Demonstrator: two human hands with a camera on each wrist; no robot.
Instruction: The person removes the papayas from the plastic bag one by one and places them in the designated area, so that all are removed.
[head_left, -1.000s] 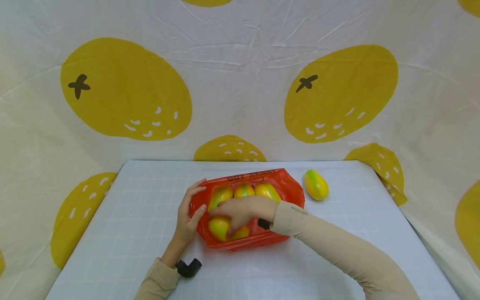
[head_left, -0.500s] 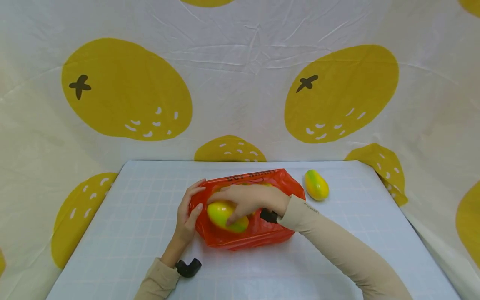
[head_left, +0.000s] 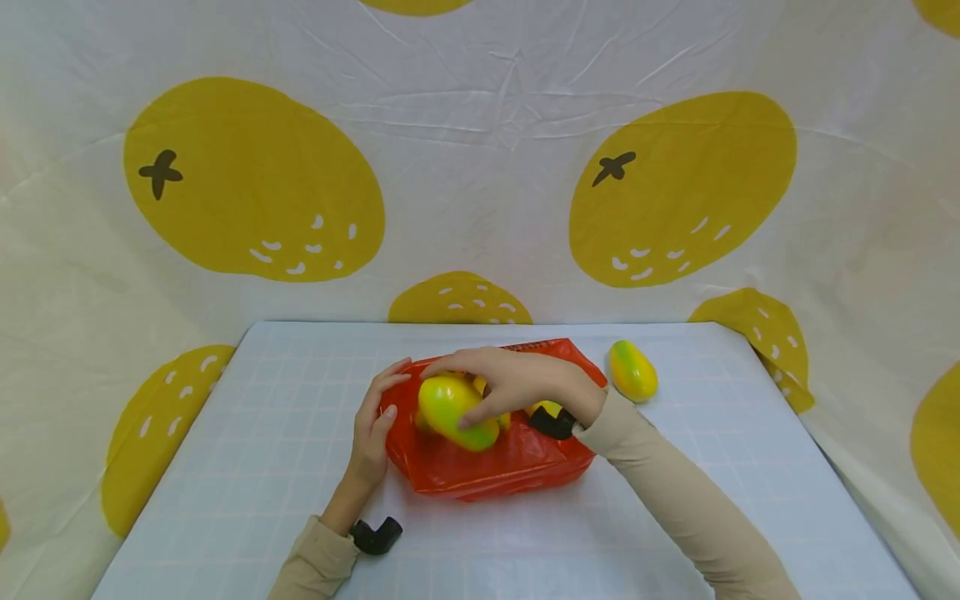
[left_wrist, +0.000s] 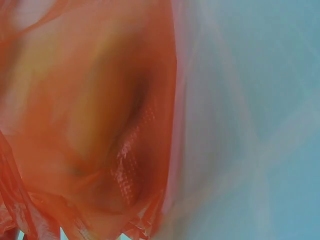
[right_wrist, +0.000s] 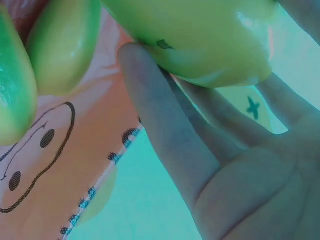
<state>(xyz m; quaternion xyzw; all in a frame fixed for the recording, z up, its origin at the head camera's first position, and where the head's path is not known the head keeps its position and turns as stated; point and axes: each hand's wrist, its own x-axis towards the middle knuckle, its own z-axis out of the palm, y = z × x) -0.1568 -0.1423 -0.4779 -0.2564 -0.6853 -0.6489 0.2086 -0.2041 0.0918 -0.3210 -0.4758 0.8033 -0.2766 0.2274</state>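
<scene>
My right hand [head_left: 525, 379] holds a glossy yellow-green mango [head_left: 448, 408] between thumb and fingers, up over a red plastic bag [head_left: 495, 475]. In the right wrist view, the fingers [right_wrist: 160, 115] reach along that mango [right_wrist: 200, 45]. Other mangoes [right_wrist: 67, 50] sit in the bag, mostly covered by the right hand in the head view. At the bag's left side, my left hand [head_left: 375, 417] grips its edge, thumb over the rim and fingers along the outside. Blurred yellow shapes show through the red plastic [left_wrist: 145, 170] in the left wrist view.
One mango [head_left: 632, 371] lies on the table to the right of the bag. The table [head_left: 285, 417] wears a pale checked cloth. A white curtain [head_left: 480, 192] with yellow fruit prints hangs behind it. A black wrist mount [head_left: 377, 536] sits by the left cuff.
My right hand has lifted the mango from the near left part of the bag, raising it up and slightly away from me. My left hand stays at the bag's edge.
</scene>
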